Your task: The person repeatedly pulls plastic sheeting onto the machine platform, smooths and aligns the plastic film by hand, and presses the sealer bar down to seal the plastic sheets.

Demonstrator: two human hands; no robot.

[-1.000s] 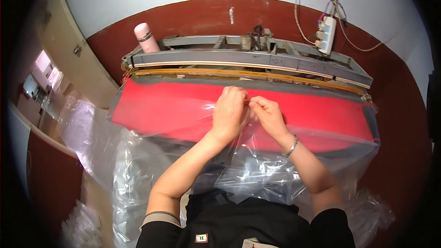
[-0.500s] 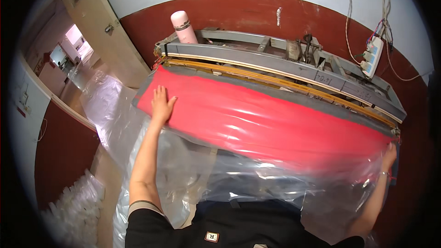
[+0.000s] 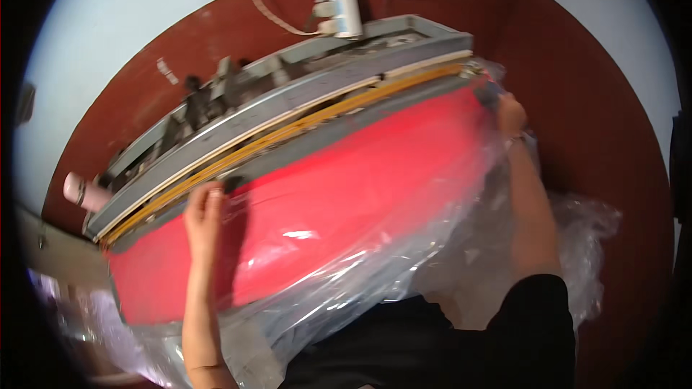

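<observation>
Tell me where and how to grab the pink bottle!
I'd wrap fingers around the pink bottle by its dark band, coming from the left. It's round, and its left end sticks out free, while the other end seems tucked against the grey frame.

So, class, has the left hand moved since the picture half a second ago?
Yes: the left hand has moved rightward along the grey machine frame, away from its left end, and nearer the orange strip.
</observation>
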